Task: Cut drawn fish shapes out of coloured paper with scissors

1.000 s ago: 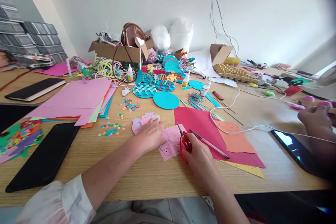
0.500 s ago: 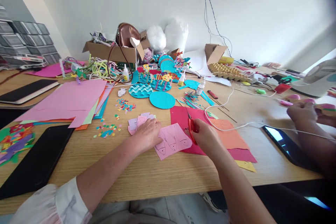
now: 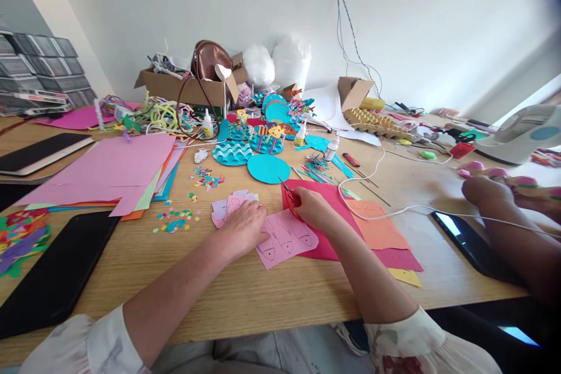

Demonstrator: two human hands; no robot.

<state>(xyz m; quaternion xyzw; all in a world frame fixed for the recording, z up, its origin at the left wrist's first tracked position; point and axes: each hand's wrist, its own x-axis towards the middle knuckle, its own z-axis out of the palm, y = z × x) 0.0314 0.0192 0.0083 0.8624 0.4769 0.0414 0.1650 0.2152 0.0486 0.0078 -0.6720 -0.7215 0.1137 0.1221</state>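
Head: scissors [image 3: 288,194] seemingly diagonal, tips [image 3: 281,180] away-left

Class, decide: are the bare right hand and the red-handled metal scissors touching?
Touching. The head view shows the bare right hand gripping the red-handled metal scissors by their handles.

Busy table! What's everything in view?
Fish-drawn paper: one, pink, front centre
Scissors: one pair, red-handled, centre
Large sheet: one, red, centre right
Oval: one, turquoise, centre
Small bottles: three, white, centre back
Paper stack: one, pink-topped, left
Notebook: one, black, far left
Large box: one, brown, back left
Ridged tray: one, tan, back right
Other craft scraps: uncountable, mixed colours, throughout
Another person's hand: at least one, right
Left hand: one, bare, front centre
Right hand: one, bare, holding scissors
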